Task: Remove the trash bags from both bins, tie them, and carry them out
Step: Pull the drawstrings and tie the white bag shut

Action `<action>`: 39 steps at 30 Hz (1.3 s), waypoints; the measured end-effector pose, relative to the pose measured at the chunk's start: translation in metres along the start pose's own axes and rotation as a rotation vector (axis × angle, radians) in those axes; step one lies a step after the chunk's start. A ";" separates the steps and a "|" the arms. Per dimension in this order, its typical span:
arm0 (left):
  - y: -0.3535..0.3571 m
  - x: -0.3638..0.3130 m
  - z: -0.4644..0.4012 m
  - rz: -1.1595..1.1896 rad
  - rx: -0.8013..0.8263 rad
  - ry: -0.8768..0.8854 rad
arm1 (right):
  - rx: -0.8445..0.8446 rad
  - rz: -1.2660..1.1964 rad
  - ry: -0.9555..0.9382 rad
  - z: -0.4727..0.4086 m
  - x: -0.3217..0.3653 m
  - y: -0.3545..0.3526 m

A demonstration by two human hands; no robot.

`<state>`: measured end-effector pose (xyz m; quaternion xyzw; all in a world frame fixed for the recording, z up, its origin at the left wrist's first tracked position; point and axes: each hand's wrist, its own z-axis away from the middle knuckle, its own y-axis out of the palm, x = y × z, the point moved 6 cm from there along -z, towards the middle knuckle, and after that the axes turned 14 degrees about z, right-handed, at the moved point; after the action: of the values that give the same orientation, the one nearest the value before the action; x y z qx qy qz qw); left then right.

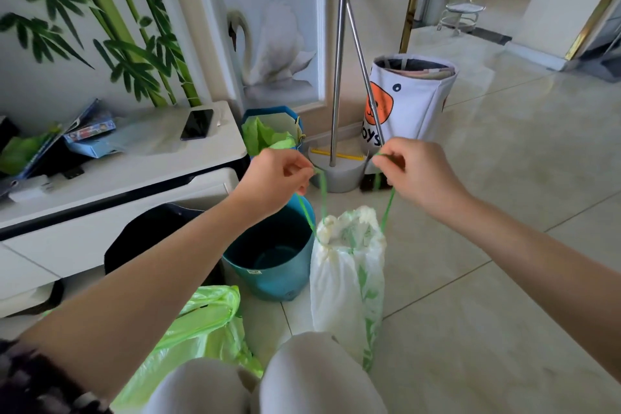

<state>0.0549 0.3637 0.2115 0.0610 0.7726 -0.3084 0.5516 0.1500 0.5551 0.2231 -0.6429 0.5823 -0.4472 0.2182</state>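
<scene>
Fingers (304,175) pinch green drawstrings (322,198); white bag (339,282) touches blue bin (268,265).

Our left hand (280,175) and right hand (415,168) each pinch a green drawstring (388,208) above the cinched white bag (346,282), beside the empty blue bin (272,255).

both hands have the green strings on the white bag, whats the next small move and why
Probably cross the strings and knot them: left hand and right hand each pinch one, and the white bag mouth is cinched but untied.
</scene>
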 end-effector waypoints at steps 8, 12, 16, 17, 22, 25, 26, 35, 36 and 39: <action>0.012 0.013 0.009 -0.025 -0.106 -0.005 | 0.030 -0.018 0.095 0.011 -0.003 0.017; 0.026 0.012 0.010 0.118 -0.112 -0.038 | 0.284 -0.342 0.232 0.014 0.011 0.037; 0.043 0.010 0.012 0.134 -0.088 -0.023 | 0.496 -0.371 0.253 0.022 0.024 0.054; 0.045 0.011 0.011 0.126 -0.093 -0.012 | 0.519 -0.388 0.279 0.024 0.022 0.058; 0.050 0.017 0.012 0.191 -0.025 -0.007 | 0.563 -0.749 0.568 0.036 0.011 0.070; 0.050 0.019 0.016 0.174 -0.021 0.058 | 0.588 -0.983 0.698 0.039 0.013 0.072; 0.049 0.022 0.018 0.191 -0.041 0.053 | 0.612 -1.041 0.710 0.040 0.015 0.072; 0.102 0.092 0.043 -0.004 0.277 -0.196 | 0.512 -0.845 0.569 0.031 0.016 0.053; 0.109 0.097 0.043 -0.007 0.280 -0.220 | 0.510 -0.790 0.525 0.030 0.019 0.052; 0.129 0.108 0.043 0.067 0.238 -0.288 | 0.491 -0.669 0.418 0.028 0.027 0.051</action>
<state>0.1048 0.4173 0.0537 0.1069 0.6414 -0.3845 0.6553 0.1427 0.5110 0.1772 -0.6209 0.2514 -0.7375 0.0858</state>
